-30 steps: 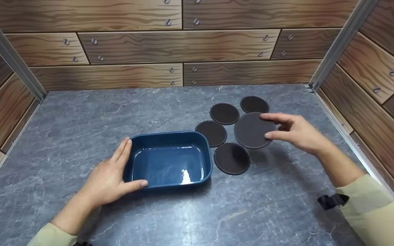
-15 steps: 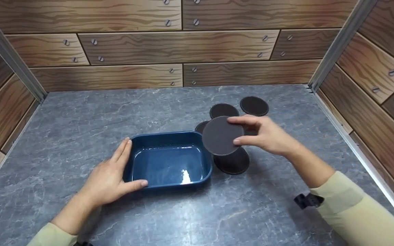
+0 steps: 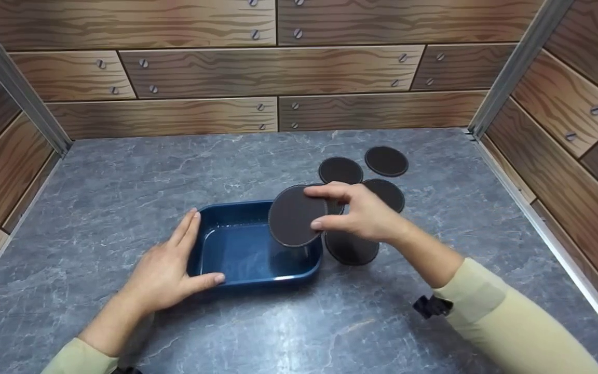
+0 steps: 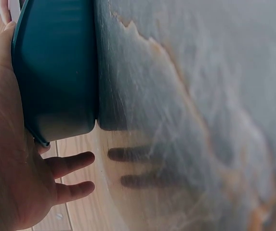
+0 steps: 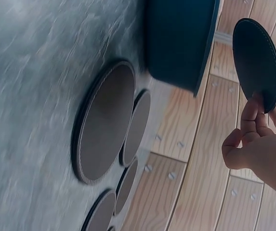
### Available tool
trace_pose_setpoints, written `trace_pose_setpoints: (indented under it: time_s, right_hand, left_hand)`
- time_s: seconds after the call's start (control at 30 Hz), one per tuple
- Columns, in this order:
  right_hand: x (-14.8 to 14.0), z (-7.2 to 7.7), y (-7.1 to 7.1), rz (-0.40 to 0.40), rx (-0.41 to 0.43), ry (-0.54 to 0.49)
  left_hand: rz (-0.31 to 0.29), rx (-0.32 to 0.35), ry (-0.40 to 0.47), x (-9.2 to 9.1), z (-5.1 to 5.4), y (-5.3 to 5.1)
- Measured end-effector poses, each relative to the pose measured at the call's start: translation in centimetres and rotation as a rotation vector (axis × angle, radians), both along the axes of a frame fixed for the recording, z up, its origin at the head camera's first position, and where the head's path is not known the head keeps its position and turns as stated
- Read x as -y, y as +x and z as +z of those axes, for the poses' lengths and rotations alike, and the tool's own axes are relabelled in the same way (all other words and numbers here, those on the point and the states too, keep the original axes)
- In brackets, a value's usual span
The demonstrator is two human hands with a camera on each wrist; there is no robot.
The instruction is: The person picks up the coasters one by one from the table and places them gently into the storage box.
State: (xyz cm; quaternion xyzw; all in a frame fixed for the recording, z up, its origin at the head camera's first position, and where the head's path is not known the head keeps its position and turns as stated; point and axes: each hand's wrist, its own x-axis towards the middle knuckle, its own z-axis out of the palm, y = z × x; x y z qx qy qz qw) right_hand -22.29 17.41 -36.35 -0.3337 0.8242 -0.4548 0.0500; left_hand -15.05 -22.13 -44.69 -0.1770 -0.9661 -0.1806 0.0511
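Observation:
Pinched between thumb and fingers of my right hand is a round dark coaster, held above the right end of a blue rectangular dish. In the right wrist view the coaster hangs tilted, clear of the dish. My left hand rests at the dish's left end, thumb on the near rim and fingers along the left rim. The left wrist view shows that hand against the dish's outer wall, two fingers stretched out below it.
Several dark coasters lie on the grey marbled table right of the dish, among them a near one, a back one and a far right one. Wood-patterned walls enclose the table at the back and sides.
My right hand has moved left with the coaster, from over the group of coasters to over the dish's right end. My left hand and the dish have stayed in place.

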Motion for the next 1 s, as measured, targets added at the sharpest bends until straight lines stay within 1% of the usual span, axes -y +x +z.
trace_pose_setpoints:
  time_s: [0.23, 0.4, 0.57, 0.73, 1.0]
  right_hand:
    - [2.1, -0.7, 0.2, 0.047, 0.041, -0.024]
    - [3.6, -1.4, 0.3, 0.060, 0.051, -0.018]
    - [5.2, -2.0, 0.3, 0.060, 0.019, 0.016]
    - [6.5, -2.5, 0.5, 0.055, 0.021, 0.068]
    - [7.6, -3.4, 0.4, 0.055, -0.008, 0.146]
  left_hand:
    - [0.003, 0.014, -0.001, 0.0, 0.0, 0.0]
    - [0.003, 0.020, 0.000, 0.0, 0.1, 0.0]
    - [-0.001, 0.026, 0.004, 0.0, 0.1, -0.1]
    - [-0.003, 0.021, 0.003, 0.0, 0.1, -0.1]
    - [-0.003, 0.035, -0.003, 0.0, 0.2, -0.1]
